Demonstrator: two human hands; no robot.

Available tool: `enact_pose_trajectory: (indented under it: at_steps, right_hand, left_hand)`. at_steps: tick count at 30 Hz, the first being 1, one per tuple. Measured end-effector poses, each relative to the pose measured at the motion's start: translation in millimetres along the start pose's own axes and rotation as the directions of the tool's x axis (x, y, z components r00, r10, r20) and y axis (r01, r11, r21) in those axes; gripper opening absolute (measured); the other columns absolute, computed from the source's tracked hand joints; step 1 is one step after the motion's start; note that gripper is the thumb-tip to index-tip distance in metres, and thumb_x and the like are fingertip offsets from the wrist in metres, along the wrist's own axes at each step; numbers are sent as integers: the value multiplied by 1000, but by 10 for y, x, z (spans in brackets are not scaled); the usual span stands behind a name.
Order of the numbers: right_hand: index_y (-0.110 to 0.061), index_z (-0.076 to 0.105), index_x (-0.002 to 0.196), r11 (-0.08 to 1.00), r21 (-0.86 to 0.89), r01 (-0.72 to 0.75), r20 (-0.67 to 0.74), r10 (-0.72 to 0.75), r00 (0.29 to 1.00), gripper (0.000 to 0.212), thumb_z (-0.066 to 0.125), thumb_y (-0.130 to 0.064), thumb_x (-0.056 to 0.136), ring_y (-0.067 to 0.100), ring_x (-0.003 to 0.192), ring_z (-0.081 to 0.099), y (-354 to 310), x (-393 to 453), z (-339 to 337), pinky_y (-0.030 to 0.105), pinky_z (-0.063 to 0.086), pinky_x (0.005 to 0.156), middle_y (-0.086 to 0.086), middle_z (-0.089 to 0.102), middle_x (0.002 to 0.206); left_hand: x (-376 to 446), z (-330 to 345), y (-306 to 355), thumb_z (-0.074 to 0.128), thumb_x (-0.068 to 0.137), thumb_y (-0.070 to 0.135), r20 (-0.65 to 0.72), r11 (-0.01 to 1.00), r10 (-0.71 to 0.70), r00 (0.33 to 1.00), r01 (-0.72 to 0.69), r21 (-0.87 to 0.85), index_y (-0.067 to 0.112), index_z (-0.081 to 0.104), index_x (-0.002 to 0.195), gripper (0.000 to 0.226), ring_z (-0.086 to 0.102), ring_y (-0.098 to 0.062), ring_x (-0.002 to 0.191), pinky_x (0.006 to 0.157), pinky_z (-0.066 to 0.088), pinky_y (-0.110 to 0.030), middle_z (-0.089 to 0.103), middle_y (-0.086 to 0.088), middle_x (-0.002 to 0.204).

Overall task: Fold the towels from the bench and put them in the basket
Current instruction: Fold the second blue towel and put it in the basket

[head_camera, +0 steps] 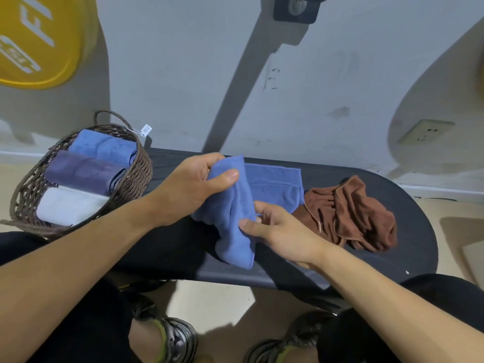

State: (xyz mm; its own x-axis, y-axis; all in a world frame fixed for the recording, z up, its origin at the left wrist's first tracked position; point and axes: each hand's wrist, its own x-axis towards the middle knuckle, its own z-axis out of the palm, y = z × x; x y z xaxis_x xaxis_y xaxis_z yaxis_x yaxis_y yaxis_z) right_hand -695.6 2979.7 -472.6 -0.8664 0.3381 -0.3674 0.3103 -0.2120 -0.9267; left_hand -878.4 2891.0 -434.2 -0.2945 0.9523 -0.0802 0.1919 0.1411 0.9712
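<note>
Gripping a plush blue towel (235, 210), both hands (left (193, 184), right (282, 231)) pinch its half-folded length.

grey wall (183, 74), wall socket (425, 132), beige floor (214, 297)

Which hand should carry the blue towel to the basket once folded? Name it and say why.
Left. The left hand already grips the blue towel's upper end and is on the same side as the basket. The right hand would have to cross over.
</note>
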Motion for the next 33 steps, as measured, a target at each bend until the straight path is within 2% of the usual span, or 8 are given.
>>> enact_pose_trajectory:
  at_steps: [4, 8, 11, 17, 22, 28, 31, 33]
  right_hand:
    - [5, 58, 111, 999, -28, -32, -116, 29, 993, 22, 55, -13, 100, 24, 80, 66, -91, 4, -161, 31, 56, 72, 19, 69, 92]
    - [-14, 65, 83, 990, -133, -49, -98, 37, 995, 30, 65, -44, 90, 9, 60, 58, -208, -38, -393, 23, 48, 56, 1, 66, 70]
    - [-12, 68, 83, 938, -325, -121, 28, 137, 990, 46, 78, -56, 76, 6, 62, 63, -289, -119, -637, 21, 49, 59, -5, 68, 70]
    - [-7, 74, 102, 776, -587, -232, 188, 409, 893, 23, 80, -16, 82, 22, 100, 71, -300, -252, -1074, 35, 56, 92, 5, 76, 104]
    - [-9, 62, 82, 918, -300, -259, 45, 285, 957, 13, 65, 1, 90, 6, 52, 56, -254, -283, -1202, 16, 47, 49, -3, 59, 63]
    - [-4, 60, 120, 972, 204, 120, -326, -48, 944, 27, 58, 3, 94, 20, 83, 70, -76, -16, -1109, 32, 58, 74, 9, 71, 97]
    - [-15, 51, 136, 966, 233, 114, -212, -64, 975, 50, 63, 2, 91, 22, 111, 67, 61, 86, -1022, 34, 56, 91, 8, 66, 128]
    - [-20, 48, 138, 997, -78, 19, -238, -37, 971, 51, 66, -5, 93, 16, 113, 65, 162, 134, -997, 28, 55, 90, 5, 63, 131]
  left_hand:
    - [56, -81, -101, 56, 92, 40, -138, 950, 26, 990, 19, 312, 13, 54, 81, 30, 45, -7, 61, 62, 41, -30, 52, 10, 66]
    - [125, -145, -222, 54, 99, 32, -153, 912, -7, 988, 69, 404, 8, 54, 84, 28, 45, -10, 65, 65, 41, -35, 53, 0, 73]
    - [202, -150, -318, 54, 99, 33, -188, 933, -90, 978, 149, 327, 15, 57, 81, 25, 48, -6, 62, 64, 41, -27, 57, 4, 72]
    - [331, -241, -579, 62, 87, 44, -244, 956, -255, 936, 282, 82, 14, 59, 81, 32, 56, -16, 72, 71, 46, -38, 63, -2, 77]
    - [459, -268, -813, 62, 95, 36, -413, 939, -326, 850, 343, -35, 14, 57, 78, 28, 50, -20, 74, 70, 42, -37, 57, -9, 79]
    - [566, -133, -838, 65, 89, 19, -290, 917, -381, 878, 319, -239, 8, 59, 97, 15, 56, -25, 65, 58, 52, -33, 59, -14, 78]
    - [529, -58, -890, 72, 82, 23, -289, 905, -372, 882, 413, 99, 12, 61, 101, 25, 63, -11, 66, 67, 51, -30, 67, -5, 79]
    - [471, -63, -945, 70, 82, 28, -268, 746, -359, 894, 447, 494, 12, 61, 91, 20, 58, -11, 64, 65, 45, -29, 63, -3, 76]
